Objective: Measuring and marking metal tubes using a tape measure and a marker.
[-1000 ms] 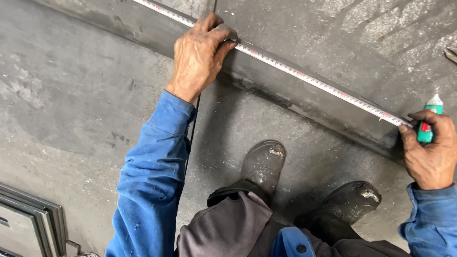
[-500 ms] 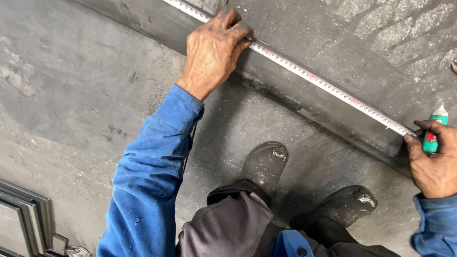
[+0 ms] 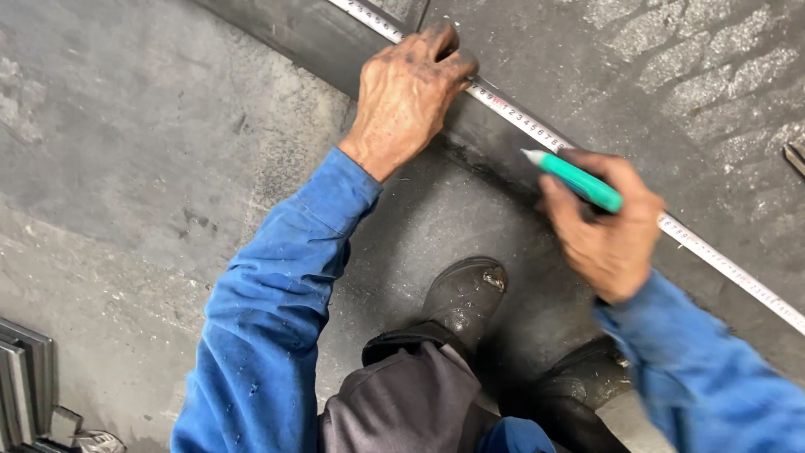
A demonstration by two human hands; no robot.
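A white measuring tape (image 3: 537,130) runs diagonally along the edge of a dark metal plate (image 3: 637,67) lying on the floor. My left hand (image 3: 411,92) presses the tape down onto the plate near the top of the view. My right hand (image 3: 608,226) holds a green marker pen (image 3: 574,179) with a white tip, the tip pointing at the tape just to the right of my left hand. Both sleeves are blue.
My two dark boots (image 3: 465,298) stand on the grey concrete floor (image 3: 126,168) just below the plate's edge. Grey metal frame pieces (image 3: 25,377) lie at the bottom left. A small metal object (image 3: 795,158) sits at the right edge.
My right hand has left the far end of the tape and moved left along it with the marker, close to my left hand. The left hand stays pressed on the tape.
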